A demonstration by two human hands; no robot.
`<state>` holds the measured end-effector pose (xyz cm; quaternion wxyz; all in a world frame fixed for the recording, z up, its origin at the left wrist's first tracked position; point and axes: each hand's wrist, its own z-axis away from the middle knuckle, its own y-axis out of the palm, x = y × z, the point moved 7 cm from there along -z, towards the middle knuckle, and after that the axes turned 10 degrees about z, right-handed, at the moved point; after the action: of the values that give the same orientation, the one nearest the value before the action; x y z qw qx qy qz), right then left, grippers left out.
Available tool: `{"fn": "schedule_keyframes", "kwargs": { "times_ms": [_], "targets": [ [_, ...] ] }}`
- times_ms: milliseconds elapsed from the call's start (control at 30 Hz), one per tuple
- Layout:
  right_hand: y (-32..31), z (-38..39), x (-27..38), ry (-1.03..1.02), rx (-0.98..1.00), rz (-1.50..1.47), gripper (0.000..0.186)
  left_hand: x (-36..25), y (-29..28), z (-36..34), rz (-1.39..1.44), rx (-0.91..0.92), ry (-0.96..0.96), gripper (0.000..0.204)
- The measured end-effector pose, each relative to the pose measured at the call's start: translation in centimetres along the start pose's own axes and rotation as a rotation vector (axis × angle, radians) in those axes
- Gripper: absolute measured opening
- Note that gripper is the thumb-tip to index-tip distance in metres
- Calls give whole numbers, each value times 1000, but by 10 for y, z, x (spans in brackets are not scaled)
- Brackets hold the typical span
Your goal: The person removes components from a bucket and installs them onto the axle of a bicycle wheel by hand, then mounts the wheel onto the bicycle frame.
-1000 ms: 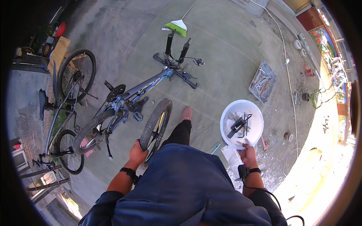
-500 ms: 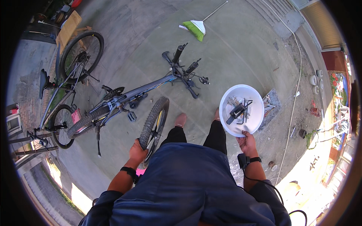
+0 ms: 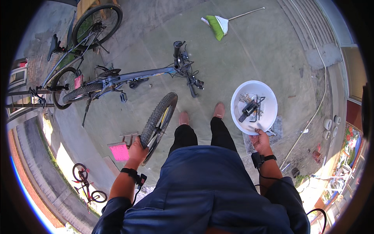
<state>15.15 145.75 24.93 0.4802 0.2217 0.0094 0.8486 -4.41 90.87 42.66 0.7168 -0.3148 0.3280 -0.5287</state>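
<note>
Head view, looking down the person's own body to the concrete floor (image 3: 253,50): the left hand (image 3: 137,150) is clenched on the knobby tyre of a loose bicycle wheel (image 3: 157,121), which stands nearly upright beside the left leg, its lower edge hidden behind the hand; the right hand (image 3: 260,141) grasps the near rim of a white plastic basin (image 3: 269,111), held out level beside the right foot (image 3: 219,110); dark tools (image 3: 249,109), apparently hex keys and a black-handled piece, lie loose in its bottom. Handling, as a judgement: the wheel is stiff at the rim and fairly light, its tyre rubbery and grippy, so a grasp across the tread holds well, whereas the thin spokes make a poor hold; the basin is light and slightly flexible, yet the metal tools weight it and may slide if it tilts, so a one-handed grip at the rim calls for keeping it level. Surroundings: a blue bicycle (image 3: 128,78) lies ahead without its front wheel; a second bicycle (image 3: 74,46) stands beyond it; a green broom (image 3: 218,25) lies farther off; a pink brush (image 3: 120,151) rests near the left hand.
</note>
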Motion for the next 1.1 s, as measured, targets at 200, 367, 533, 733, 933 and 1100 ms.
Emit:
{"fn": "schedule_keyframes", "kwargs": {
  "times_ms": [200,367,533,733,933,1100],
  "targets": [
    [-74,-2,32,-35,-37,-1,28,-62,43,2,-26,81,97,55],
    [-91,19,49,-80,-147,-91,27,-138,73,-13,-32,155,241,53],
    [-125,-8,50,-88,-214,-129,18,-218,96,-29,-53,155,348,48],
    [-122,-59,85,-13,-148,-145,20,-322,107,-52,25,89,390,49],
    [-127,-122,148,74,-127,-133,22,-430,107,-112,125,52,337,49],
    [-140,-161,202,58,-113,-152,21,-526,80,-179,275,-41,326,51]
  ]
}}
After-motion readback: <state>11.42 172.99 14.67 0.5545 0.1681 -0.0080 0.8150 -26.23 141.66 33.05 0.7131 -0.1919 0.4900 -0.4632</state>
